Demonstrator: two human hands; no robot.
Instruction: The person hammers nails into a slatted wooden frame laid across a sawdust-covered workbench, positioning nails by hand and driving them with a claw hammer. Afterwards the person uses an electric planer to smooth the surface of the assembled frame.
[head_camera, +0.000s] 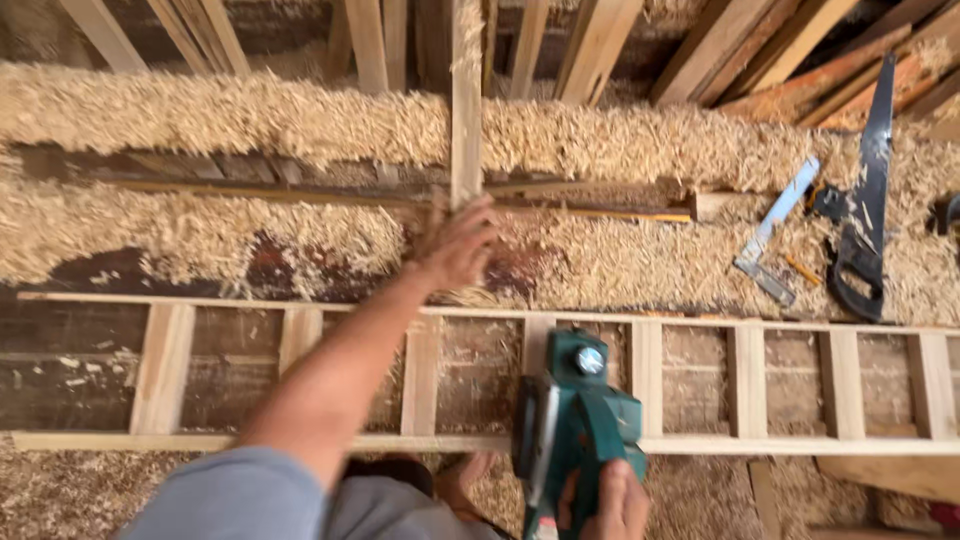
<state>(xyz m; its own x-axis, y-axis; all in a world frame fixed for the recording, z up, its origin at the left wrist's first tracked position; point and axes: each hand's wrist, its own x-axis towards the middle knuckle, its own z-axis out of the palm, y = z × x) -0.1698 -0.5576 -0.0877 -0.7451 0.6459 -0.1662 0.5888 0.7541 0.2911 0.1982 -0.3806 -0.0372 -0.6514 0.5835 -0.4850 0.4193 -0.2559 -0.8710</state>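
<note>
Shavings covered the bench. At centre frame, the left hand reached with fingers spread onto the near end of a wooden slat running toward the top edge; light, stiff, rough-sawn, probably best gripped by its edges. At bottom centre, the right hand was clenched on a green electric planer, likely heavy, resting on the ladder-like frame.

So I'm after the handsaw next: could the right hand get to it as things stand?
Probably not right away: the right hand is wrapped around the green electric planer, and the handsaw lies well off to the right on the shavings, beyond the ladder-like wooden frame.
</note>
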